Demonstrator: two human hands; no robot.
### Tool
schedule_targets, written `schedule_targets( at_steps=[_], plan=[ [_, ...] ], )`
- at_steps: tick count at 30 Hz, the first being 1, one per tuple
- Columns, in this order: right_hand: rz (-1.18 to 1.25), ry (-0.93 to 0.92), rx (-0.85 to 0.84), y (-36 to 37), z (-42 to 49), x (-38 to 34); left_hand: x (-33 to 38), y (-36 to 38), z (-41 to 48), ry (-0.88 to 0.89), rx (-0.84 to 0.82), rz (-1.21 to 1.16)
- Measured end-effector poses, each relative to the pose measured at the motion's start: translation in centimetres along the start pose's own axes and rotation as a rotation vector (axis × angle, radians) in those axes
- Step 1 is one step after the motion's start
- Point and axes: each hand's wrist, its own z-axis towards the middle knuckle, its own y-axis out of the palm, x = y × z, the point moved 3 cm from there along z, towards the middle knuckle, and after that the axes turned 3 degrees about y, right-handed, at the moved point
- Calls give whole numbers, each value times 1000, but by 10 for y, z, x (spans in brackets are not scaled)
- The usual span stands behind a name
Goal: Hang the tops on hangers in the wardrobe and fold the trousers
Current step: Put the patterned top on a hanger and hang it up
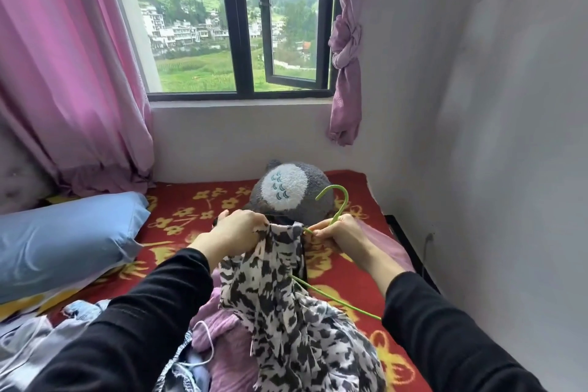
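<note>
The black-and-white patterned top point(286, 312) hangs in the air just in front of the grey plush toy point(288, 188), its neckline bunched at the top. The left hand point(237, 231) pinches that neckline, fingers curled round the cloth. The right hand point(342, 234) is clamped on the green hanger point(341, 209) just under its hook, and one wire arm slants down out of the fabric. To do this well, I judge, the neck should be held wide and the free shoulder eased over the wire end, since the thin, limp weave could slide off so smooth a rod. Nearer than the toy lies a ribbed lilac knit point(222, 337). The toy sits on a fuzzy red flowered blanket point(350, 277), and left of it lies a glossy blue pillow point(63, 239).
</note>
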Motion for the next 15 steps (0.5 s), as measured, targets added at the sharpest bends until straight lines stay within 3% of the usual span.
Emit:
schedule_targets(
  at_steps=[11, 15],
  plan=[
    [-99, 28, 75, -41, -10, 1, -40, -5, -12, -126, 94, -242],
    [-67, 61, 32, -53, -6, 7, -48, -10, -10, -148, 206, -387]
  ],
)
